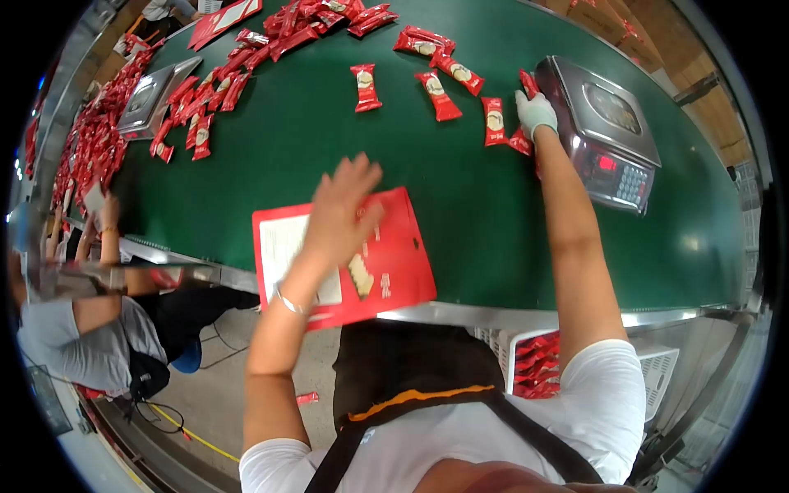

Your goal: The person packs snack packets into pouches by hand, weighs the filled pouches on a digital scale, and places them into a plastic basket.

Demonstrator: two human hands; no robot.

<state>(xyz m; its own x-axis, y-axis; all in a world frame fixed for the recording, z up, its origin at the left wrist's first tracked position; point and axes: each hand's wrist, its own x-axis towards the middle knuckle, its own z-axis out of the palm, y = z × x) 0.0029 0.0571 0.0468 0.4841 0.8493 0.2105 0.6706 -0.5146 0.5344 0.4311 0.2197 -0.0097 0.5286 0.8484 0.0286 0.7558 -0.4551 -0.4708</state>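
Note:
My left hand (341, 215) is bare, smeared by motion, its fingers spread over a large red pouch (403, 246). The pouch lies flat at the table's front edge and has a white printed panel. Whether the hand touches it I cannot tell. A white glove covers my right hand (537, 113), which is reached out beside a metal weighing scale (608, 107). Its fingers close on a small red snack packet (528, 81) that sticks out past them. Other red packets (494, 122) lie just to its left, and one (520, 141) sits partly under the wrist.
Several loose packets (366, 88) and a heap (288, 33) lie on the green table (460, 205). At left stand a second scale (152, 99) and a larger packet pile (90, 148), with a co-worker (107, 337) beside it. Below the table edge is a white crate (657, 374).

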